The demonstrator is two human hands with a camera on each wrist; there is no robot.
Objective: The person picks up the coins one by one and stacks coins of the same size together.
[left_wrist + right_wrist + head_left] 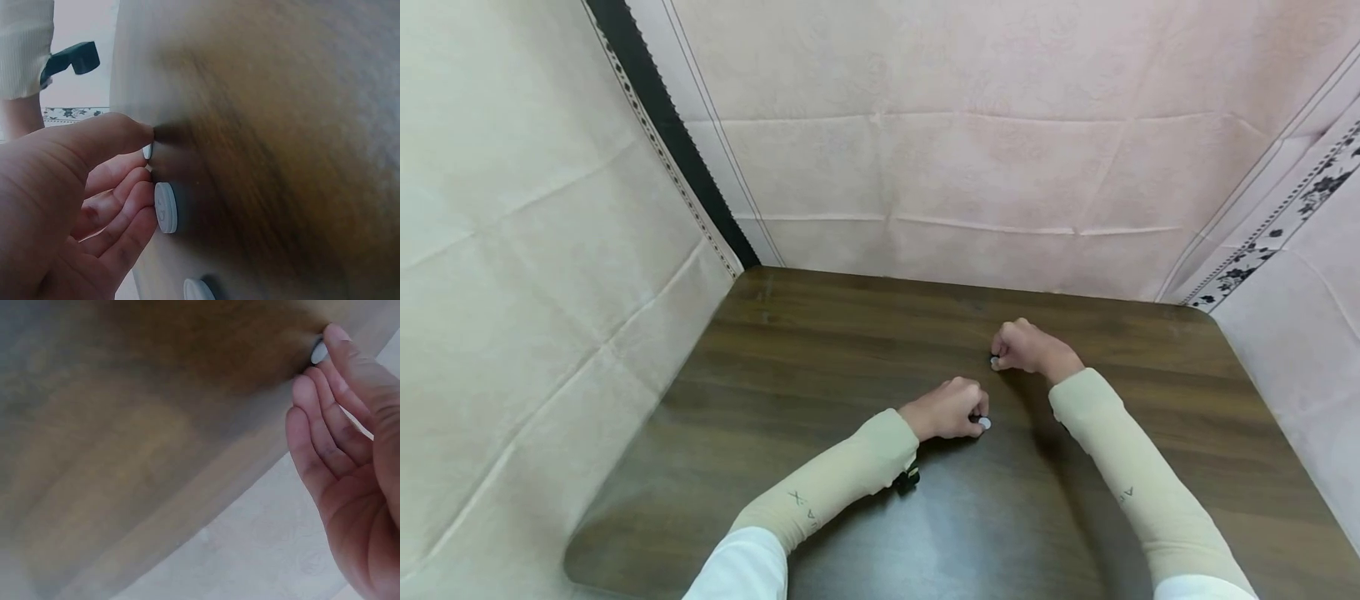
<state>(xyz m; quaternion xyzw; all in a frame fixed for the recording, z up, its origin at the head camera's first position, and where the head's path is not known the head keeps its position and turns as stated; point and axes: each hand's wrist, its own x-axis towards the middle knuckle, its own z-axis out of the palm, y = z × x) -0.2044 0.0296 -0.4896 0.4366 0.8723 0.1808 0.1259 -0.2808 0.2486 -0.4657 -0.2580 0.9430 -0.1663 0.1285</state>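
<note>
My left hand (951, 408) is low over the brown table, its thumb and forefinger pinching a small white disc (984, 423). In the left wrist view another white disc (165, 208), with a faint mark on its face, lies by the curled fingers (134, 215). A further disc (199, 289) shows at the bottom of that view. Farther back and to the right, my right hand (1026, 346) pinches a white disc (995, 361) close to the tabletop. The right wrist view shows this disc (320, 352) between thumb and forefinger, the other fingers loosely curled.
Wood-grain tabletop (820, 350) with rounded corners spreads under both arms. Pale creased cloth (970, 167) hangs behind it and at both sides, with a dark band (677, 142) at the left. A small black device (907, 479) sits beneath the left wrist.
</note>
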